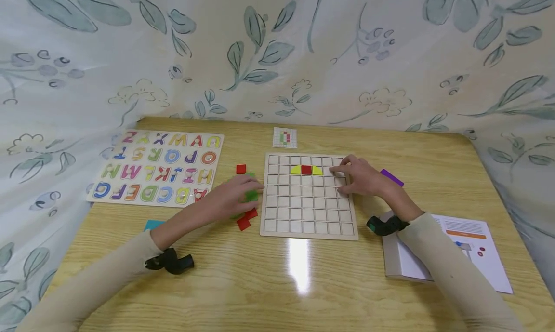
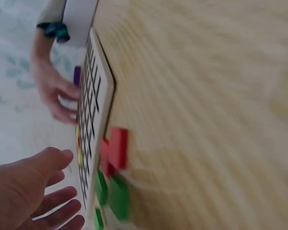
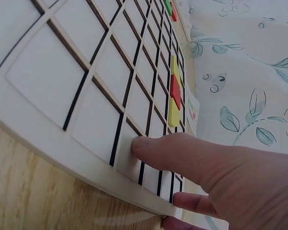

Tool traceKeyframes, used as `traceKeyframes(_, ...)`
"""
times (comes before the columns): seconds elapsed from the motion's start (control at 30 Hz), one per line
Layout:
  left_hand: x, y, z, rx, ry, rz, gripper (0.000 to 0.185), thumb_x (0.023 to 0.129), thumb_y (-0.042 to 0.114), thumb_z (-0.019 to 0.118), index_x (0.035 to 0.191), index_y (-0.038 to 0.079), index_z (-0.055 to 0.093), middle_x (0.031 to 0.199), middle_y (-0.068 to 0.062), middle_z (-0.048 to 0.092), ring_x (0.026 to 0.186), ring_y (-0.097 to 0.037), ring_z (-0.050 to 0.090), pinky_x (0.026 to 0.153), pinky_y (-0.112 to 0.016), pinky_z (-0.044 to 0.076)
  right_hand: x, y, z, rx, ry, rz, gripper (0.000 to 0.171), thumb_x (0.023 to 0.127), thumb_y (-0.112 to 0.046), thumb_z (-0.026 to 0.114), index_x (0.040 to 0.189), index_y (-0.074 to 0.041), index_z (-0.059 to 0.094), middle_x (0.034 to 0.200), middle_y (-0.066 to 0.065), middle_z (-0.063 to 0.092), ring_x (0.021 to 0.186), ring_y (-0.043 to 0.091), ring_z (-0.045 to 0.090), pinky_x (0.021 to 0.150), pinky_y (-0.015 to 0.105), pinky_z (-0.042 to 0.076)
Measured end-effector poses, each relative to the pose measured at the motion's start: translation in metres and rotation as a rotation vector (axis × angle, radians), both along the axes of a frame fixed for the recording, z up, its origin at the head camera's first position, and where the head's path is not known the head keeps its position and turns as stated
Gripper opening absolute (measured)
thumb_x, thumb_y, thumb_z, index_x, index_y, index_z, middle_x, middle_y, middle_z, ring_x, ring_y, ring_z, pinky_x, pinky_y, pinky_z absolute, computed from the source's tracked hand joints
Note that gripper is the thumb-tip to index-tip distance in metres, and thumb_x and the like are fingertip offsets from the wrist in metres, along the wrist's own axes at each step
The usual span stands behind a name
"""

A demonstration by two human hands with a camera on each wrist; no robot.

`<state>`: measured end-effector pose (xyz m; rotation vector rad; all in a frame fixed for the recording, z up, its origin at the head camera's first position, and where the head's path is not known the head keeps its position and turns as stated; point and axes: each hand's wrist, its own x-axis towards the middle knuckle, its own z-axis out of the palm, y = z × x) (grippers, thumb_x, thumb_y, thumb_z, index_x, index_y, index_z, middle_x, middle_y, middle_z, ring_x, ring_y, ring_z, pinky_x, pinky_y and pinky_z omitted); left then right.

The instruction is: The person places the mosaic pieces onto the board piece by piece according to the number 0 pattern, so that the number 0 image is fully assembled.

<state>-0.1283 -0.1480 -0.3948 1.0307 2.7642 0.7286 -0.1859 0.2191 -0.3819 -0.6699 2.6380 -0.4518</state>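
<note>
A wooden grid board lies flat in the middle of the table. Near its far side a red square tile sits between two yellow tiles with slanted or curved outer edges. My right hand is at the board's right edge, its thumb over the squares and its other fingers spread near the rim. No tile shows in it. Left of the board, my left hand hovers with loose fingers over green tiles and red tiles, partly hiding them; it grips nothing visible.
A small pattern card lies behind the board. At the left is an alphabet puzzle board; a blue piece peeks out near the left forearm. On the right are a purple piece and a white box with a printed sheet.
</note>
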Motion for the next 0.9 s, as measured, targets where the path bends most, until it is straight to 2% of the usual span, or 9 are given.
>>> traceKeyframes(0.17,0.010,-0.027,0.001,0.056,0.019,0.067,0.040,0.088,0.022,0.072,0.125,0.010,0.064,0.126,-0.005,0.063,0.119,-0.023,0.057,0.098,-0.041,0.050,0.001,0.000,0.000,0.002,-0.001,-0.009,0.061,0.084,-0.018,0.073,0.141,-0.009,0.051,0.134,0.025,0.042,0.118,0.042,0.040,0.088,0.052,0.044)
traceKeyframes(0.27,0.012,-0.036,0.002,0.056,0.046,0.083,0.041,0.087,0.023,0.072,0.124,0.009,0.064,0.125,-0.006,0.063,0.119,-0.023,0.058,0.098,-0.041,0.051,0.001,0.000,0.001,-0.002,0.000,-0.010,0.061,0.085,-0.018,0.073,0.140,-0.008,0.051,0.134,0.025,0.042,0.117,0.042,0.040,0.088,0.052,0.044)
traceKeyframes(0.4,0.009,-0.042,0.003,0.019,0.033,0.114,0.042,0.088,0.026,0.071,0.125,0.008,0.062,0.126,-0.008,0.062,0.119,-0.024,0.057,0.099,-0.042,0.050,0.002,-0.001,0.000,-0.006,-0.005,-0.012,0.060,0.085,-0.018,0.073,0.140,-0.008,0.052,0.134,0.024,0.043,0.117,0.041,0.041,0.087,0.051,0.044)
traceKeyframes(0.53,0.001,-0.044,0.002,0.024,0.075,0.119,0.042,0.087,0.023,0.073,0.124,0.006,0.063,0.122,-0.010,0.064,0.113,-0.026,0.059,0.095,-0.042,0.051,0.002,-0.001,-0.001,-0.006,-0.008,-0.010,0.060,0.085,-0.019,0.074,0.140,-0.009,0.052,0.134,0.024,0.043,0.116,0.041,0.041,0.086,0.050,0.044)
traceKeyframes(0.63,-0.007,-0.042,0.000,0.081,0.095,0.125,0.039,0.086,0.019,0.073,0.121,0.004,0.064,0.117,-0.012,0.065,0.102,-0.026,0.062,0.086,-0.041,0.054,0.001,0.000,-0.001,-0.005,-0.002,-0.007,0.060,0.085,-0.019,0.074,0.140,-0.010,0.052,0.134,0.024,0.043,0.116,0.040,0.041,0.086,0.049,0.045)
traceKeyframes(0.77,-0.017,-0.037,-0.001,0.147,0.045,0.143,0.036,0.088,0.017,0.071,0.121,0.003,0.064,0.118,-0.013,0.064,0.098,-0.028,0.062,0.083,-0.041,0.054,0.001,0.000,-0.002,-0.007,-0.001,-0.005,0.060,0.085,-0.020,0.074,0.140,-0.010,0.052,0.134,0.023,0.043,0.116,0.040,0.041,0.086,0.049,0.044)
traceKeyframes(0.9,-0.025,-0.037,-0.002,0.131,-0.029,0.194,0.039,0.089,0.019,0.069,0.125,0.004,0.062,0.125,-0.015,0.061,0.107,-0.031,0.060,0.088,-0.045,0.052,0.001,0.000,-0.003,-0.010,-0.001,-0.003,0.060,0.085,-0.019,0.074,0.139,-0.009,0.053,0.134,0.024,0.043,0.116,0.041,0.041,0.087,0.050,0.044)
